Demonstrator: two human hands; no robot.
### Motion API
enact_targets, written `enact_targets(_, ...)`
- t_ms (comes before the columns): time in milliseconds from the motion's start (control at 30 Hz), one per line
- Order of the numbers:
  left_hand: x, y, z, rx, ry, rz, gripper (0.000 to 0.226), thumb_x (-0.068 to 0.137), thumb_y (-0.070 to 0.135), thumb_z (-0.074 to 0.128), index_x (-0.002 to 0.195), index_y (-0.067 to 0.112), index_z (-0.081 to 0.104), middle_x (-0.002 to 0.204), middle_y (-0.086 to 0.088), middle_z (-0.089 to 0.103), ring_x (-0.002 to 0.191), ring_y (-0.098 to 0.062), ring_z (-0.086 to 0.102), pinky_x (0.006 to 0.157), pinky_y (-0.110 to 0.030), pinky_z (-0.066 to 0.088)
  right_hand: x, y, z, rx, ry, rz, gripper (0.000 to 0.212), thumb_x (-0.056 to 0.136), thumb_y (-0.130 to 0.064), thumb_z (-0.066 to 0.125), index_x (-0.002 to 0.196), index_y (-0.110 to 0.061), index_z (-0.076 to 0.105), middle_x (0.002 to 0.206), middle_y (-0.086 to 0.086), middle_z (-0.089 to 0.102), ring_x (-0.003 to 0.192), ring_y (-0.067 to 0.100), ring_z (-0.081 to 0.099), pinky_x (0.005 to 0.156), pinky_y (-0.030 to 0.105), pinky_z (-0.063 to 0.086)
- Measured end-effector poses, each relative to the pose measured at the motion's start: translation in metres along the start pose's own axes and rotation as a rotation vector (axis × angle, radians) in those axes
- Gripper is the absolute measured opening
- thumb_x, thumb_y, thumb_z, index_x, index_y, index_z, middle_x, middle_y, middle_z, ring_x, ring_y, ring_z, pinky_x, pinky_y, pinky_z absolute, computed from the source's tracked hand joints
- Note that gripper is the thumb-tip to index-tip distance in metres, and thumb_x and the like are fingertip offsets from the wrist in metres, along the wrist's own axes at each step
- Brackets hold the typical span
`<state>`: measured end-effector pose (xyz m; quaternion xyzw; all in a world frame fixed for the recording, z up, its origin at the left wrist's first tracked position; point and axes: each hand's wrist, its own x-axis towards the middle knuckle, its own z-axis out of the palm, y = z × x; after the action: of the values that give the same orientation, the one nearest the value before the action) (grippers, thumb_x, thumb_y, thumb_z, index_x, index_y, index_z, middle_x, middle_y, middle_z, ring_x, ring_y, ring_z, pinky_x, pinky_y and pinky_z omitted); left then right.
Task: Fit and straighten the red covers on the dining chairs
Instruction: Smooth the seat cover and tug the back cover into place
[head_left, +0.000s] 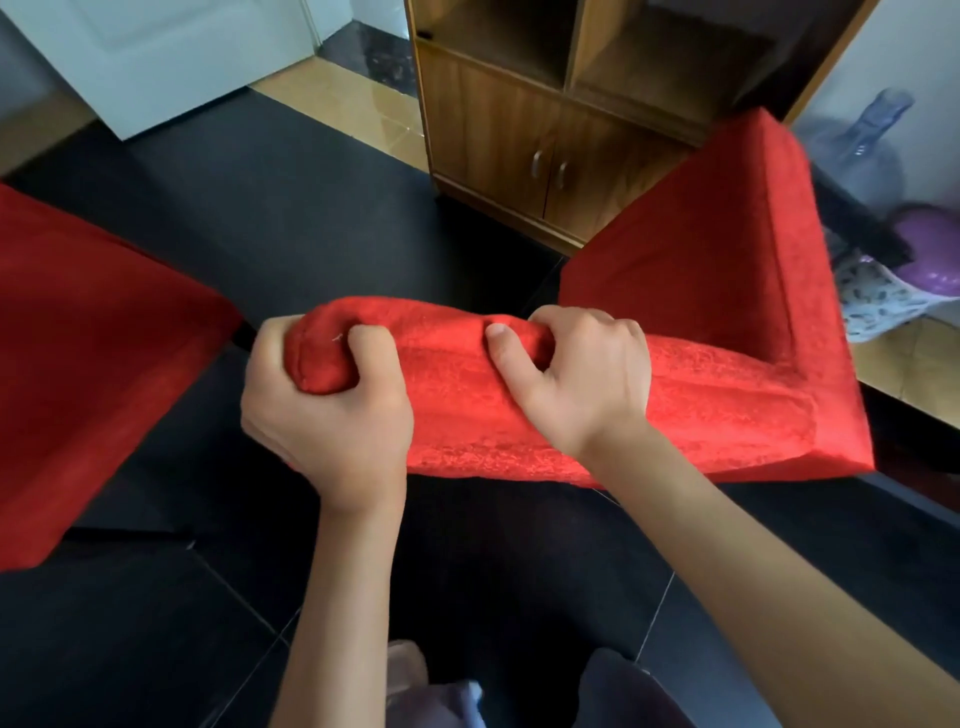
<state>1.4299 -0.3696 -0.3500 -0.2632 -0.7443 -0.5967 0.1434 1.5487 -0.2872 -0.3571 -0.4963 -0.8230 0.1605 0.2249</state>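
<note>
Down in the middle, over the dark floor (156, 649): left hand (327, 405) squeezed tight around the end of the chair back in its red cover (452, 374), right hand (587, 374) gripping the top edge just beside. Second red chair (93, 364) at the left. Wooden cabinet (545, 130) behind.

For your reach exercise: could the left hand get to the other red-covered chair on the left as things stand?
Probably yes: the left hand, now gripping the red cover, has only open dark floor between it and the left chair.
</note>
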Motion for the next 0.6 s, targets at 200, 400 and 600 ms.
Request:
enact_targets(200,-0.020,0.001,-0.029,0.014,0.004,0.013,0.023,0.072,0.021,0.056,0.072,-0.002,0.059,0.068,-0.001,0.053,0.062,-0.011,0.045,0.064,-0.023,0.037,-0.034,-0.004,-0.007,0.005,0.022,-0.002,0.071,0.073,-0.070,0.016,0.063,-0.014,0.058,0.058,-0.001,0.053,0.063,0.021,0.049,0.070,0.034,0.035)
enact_targets(400,-0.034,0.043,-0.054,0.048,-0.027,0.031,0.025,0.071,0.024,0.056,0.073,-0.001,0.060,0.068,-0.005,0.056,0.064,-0.033,0.056,0.068,-0.043,0.048,-0.059,-0.002,-0.042,0.043,0.036,-0.002,0.073,0.072,-0.070,0.015,0.067,-0.014,0.062,0.060,-0.001,0.054,0.067,0.023,0.054,0.070,0.033,0.035)
enact_targets(600,-0.070,0.099,-0.053,0.059,0.021,0.081,0.028,0.070,0.029,0.056,0.072,0.001,0.059,0.068,-0.011,0.059,0.067,-0.037,0.056,0.070,-0.046,0.048,-0.080,0.032,-0.088,0.101,0.068,0.021,0.064,0.073,-0.072,0.020,0.058,-0.017,0.051,0.051,-0.006,0.042,0.062,0.022,0.046,0.067,0.030,0.027)
